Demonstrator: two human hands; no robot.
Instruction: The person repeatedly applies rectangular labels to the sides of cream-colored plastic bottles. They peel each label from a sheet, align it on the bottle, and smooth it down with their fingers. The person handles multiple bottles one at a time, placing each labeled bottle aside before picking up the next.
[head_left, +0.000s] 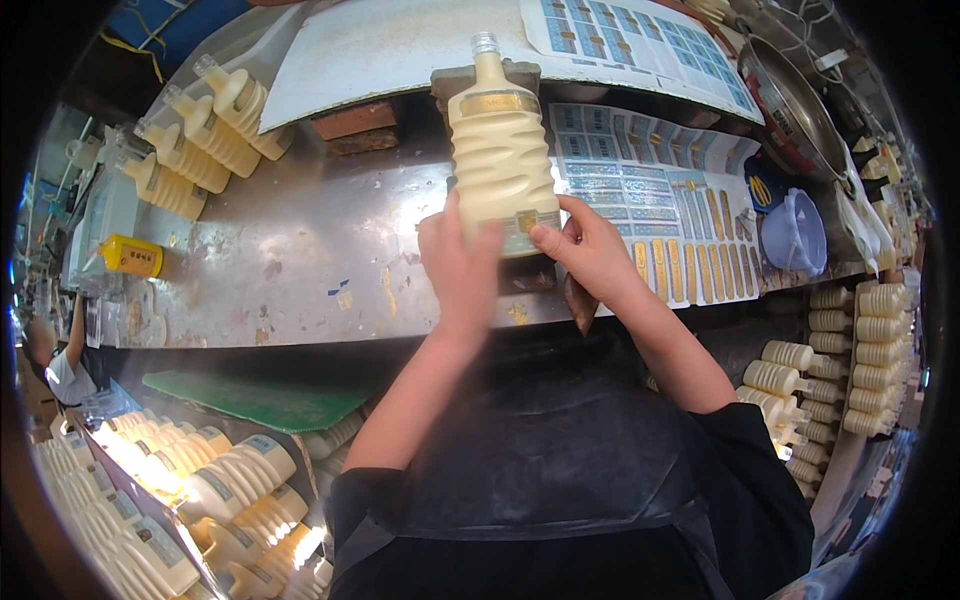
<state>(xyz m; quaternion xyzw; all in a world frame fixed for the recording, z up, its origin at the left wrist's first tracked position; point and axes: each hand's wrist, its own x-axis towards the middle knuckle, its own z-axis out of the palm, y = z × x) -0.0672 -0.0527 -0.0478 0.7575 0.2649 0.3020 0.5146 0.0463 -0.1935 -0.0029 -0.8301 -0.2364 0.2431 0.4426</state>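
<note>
Cream bottle (pixel 500 165) in front of the person, above the metal table (pixel 310 250), neck pointing away.
Its body ripples in rounded ridges, with a clear mouth, gold shoulder band (pixel 500 103) and small gold label (pixel 527 217) near the base. The right hand (pixel 592 248) is clamped on its lower right corner; the left hand (pixel 462 262), at lower left, is blurred: cannot tell whether it grips.
</note>
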